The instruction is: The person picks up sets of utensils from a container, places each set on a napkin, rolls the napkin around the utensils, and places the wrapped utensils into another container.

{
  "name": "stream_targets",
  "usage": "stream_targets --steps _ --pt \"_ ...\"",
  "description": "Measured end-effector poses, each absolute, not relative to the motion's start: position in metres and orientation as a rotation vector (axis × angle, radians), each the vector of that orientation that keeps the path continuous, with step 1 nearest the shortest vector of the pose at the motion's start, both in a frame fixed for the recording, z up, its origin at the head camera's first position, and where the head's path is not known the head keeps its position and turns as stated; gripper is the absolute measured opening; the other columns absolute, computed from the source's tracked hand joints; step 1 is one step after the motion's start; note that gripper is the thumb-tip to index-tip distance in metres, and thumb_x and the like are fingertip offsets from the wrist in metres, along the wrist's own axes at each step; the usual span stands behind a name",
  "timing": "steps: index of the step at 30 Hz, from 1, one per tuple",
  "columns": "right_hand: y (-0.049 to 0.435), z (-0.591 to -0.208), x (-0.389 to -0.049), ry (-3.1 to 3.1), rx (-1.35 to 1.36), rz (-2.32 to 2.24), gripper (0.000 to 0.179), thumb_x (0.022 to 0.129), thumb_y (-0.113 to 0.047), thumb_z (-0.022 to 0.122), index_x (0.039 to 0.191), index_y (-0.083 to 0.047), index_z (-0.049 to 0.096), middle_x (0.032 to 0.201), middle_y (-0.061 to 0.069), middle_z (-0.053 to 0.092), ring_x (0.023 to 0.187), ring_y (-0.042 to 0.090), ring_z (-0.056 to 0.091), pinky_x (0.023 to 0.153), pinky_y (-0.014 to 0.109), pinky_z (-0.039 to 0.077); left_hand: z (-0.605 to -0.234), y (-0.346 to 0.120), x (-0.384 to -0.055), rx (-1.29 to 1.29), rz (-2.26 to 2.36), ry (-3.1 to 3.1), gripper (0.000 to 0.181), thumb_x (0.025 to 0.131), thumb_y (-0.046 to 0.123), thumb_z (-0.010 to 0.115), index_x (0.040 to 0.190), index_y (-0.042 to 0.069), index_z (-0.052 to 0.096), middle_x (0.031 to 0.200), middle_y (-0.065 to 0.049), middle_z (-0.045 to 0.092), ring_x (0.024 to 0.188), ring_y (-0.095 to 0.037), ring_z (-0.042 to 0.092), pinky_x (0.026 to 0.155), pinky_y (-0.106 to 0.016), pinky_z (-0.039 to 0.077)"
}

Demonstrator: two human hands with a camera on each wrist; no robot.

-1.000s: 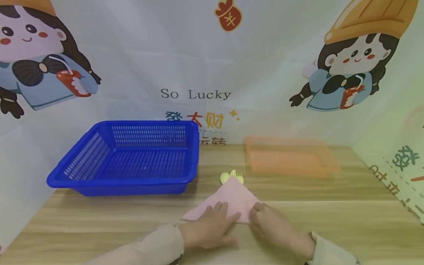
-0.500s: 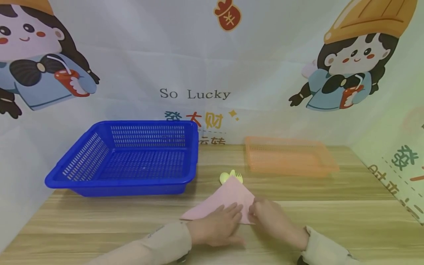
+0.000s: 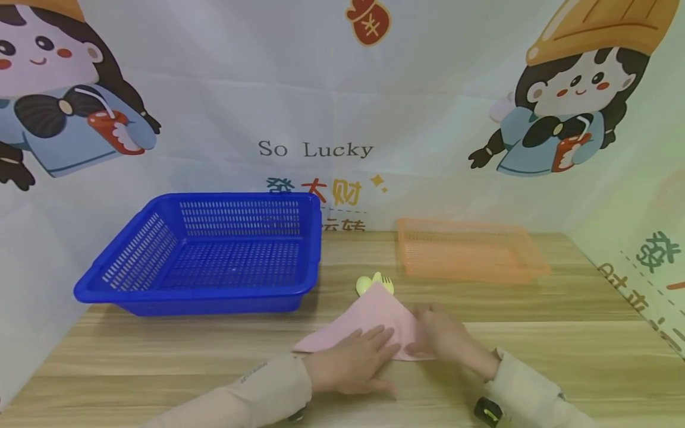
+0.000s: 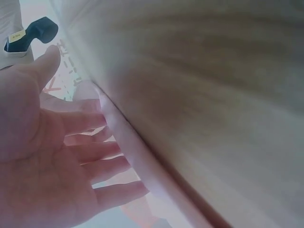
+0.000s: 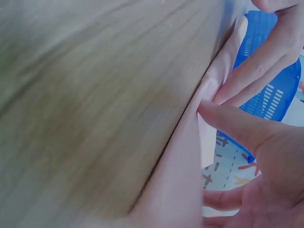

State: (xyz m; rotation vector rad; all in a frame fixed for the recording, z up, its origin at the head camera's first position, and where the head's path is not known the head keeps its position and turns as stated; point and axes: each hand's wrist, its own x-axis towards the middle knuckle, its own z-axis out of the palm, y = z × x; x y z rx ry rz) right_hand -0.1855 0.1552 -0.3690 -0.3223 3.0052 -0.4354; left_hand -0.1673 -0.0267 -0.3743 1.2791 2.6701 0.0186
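Observation:
A folded pink cloth (image 3: 342, 328) lies on the wooden table, one corner pointing away from me. Its far tip covers the lower parts of a pale yellow spoon (image 3: 364, 286), a fork (image 3: 387, 286) and, between them, a rounded piece, perhaps a knife. My left hand (image 3: 355, 361) rests on the cloth's near edge with fingers extended. At the cloth's right side is my right hand (image 3: 443, 337), blurred in the head view. In the right wrist view its thumb touches the cloth's fold (image 5: 209, 88); the other fingers spread apart from the thumb, their tips hidden behind the cloth.
At the back left stands a large blue plastic basket (image 3: 198, 302). A low orange basket (image 3: 471, 274) sits at the back right. Behind the table (image 3: 535, 333) hangs a white printed backdrop (image 3: 428, 107).
The cloth's near right corner now reaches farther right. My right hand has shifted slightly right and away from me. My left hand has slid a little right along the cloth. The cutlery has stayed put.

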Motion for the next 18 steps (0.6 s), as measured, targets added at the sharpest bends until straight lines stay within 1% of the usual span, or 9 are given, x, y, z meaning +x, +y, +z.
stream_targets --steps 4,7,11,14,18 --pt "0.157 -0.369 -0.188 2.948 -0.274 -0.485 0.058 0.059 -0.025 0.080 0.106 0.000 0.057 0.091 0.011 0.060 0.075 0.020 0.055 0.065 0.036 0.049 -0.373 -0.025 -0.168 1.268 0.016 2.659 0.071 0.082 0.061 0.041 0.135 0.014 0.037 0.143 -0.010 0.027 0.131 -0.024 0.025 0.103 -0.043 0.028" --pt "0.159 -0.369 -0.190 2.912 -0.250 -0.512 0.056 0.060 -0.025 0.080 0.105 0.000 0.058 0.085 0.007 0.060 0.071 0.017 0.053 0.062 0.032 0.047 -0.373 -0.025 -0.169 1.265 0.004 2.654 0.071 0.082 0.062 0.040 0.135 0.014 0.037 0.143 -0.011 0.028 0.131 -0.025 0.026 0.102 -0.044 0.029" --pt "0.161 -0.370 -0.192 2.885 -0.241 -0.561 0.049 0.059 -0.023 0.080 0.097 0.000 0.058 0.082 0.006 0.060 0.070 0.017 0.053 0.061 0.031 0.046 -0.372 -0.024 -0.170 1.254 -0.005 2.654 0.072 0.081 0.063 0.040 0.135 0.015 0.038 0.143 -0.010 0.028 0.130 -0.025 0.026 0.101 -0.046 0.030" --pt "0.164 -0.372 -0.195 2.847 -0.267 -0.666 0.043 0.060 -0.015 0.078 0.094 0.002 0.058 0.082 0.007 0.060 0.071 0.017 0.053 0.063 0.032 0.047 -0.372 -0.023 -0.171 1.245 0.000 2.659 0.071 0.081 0.063 0.041 0.134 0.017 0.039 0.142 -0.009 0.029 0.130 -0.024 0.027 0.101 -0.047 0.030" --pt "0.170 -0.373 -0.198 2.748 -0.282 -0.854 0.037 0.063 -0.007 0.074 0.094 0.006 0.058 0.082 0.008 0.059 0.072 0.017 0.052 0.065 0.030 0.046 -0.372 -0.022 -0.173 1.260 -0.019 2.669 0.068 0.081 0.062 0.042 0.134 0.019 0.040 0.141 -0.007 0.032 0.129 -0.023 0.029 0.100 -0.048 0.030"
